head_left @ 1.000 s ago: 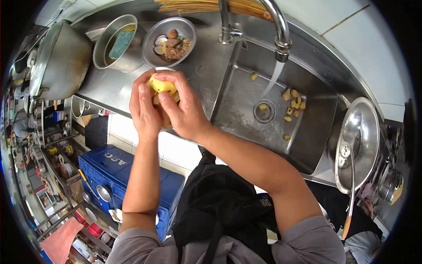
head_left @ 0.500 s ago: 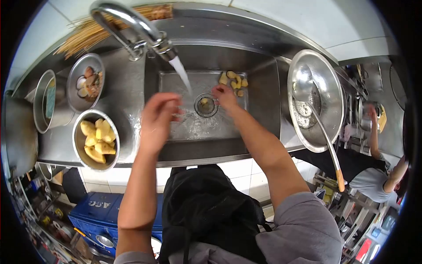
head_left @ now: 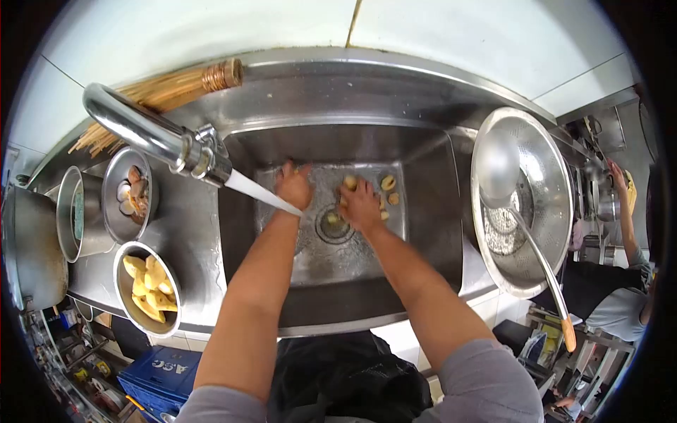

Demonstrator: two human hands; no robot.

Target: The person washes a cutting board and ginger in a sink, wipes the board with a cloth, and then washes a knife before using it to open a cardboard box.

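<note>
Both my hands are down in the steel sink point(head_left: 451, 211). My left hand point(head_left: 293, 186) is near the back left of the basin floor, beside the water stream point(head_left: 262, 192); its fingers are partly hidden, and a bit of yellow shows at them. My right hand point(head_left: 361, 204) lies with spread fingers over some yellow pieces, right of the drain point(head_left: 334, 224). More yellow pieces point(head_left: 388, 183) rest just right of it. The chrome faucet point(head_left: 141, 128) reaches in from the left. A bowl of yellow chunks point(head_left: 149, 287) stands on the left counter.
A large colander point(head_left: 557, 169) with a ladle point(head_left: 539, 261) stands right of the sink. A bowl with shells and scraps point(head_left: 134, 195) and a metal pot point(head_left: 95, 218) stand left. A bamboo brush point(head_left: 176, 88) lies behind. Another person point(head_left: 613, 303) is at far right.
My left hand has moved from the sink's left side deeper into the basin. My right hand has come over the yellow pieces. The view has shifted, so the sink appears lower.
</note>
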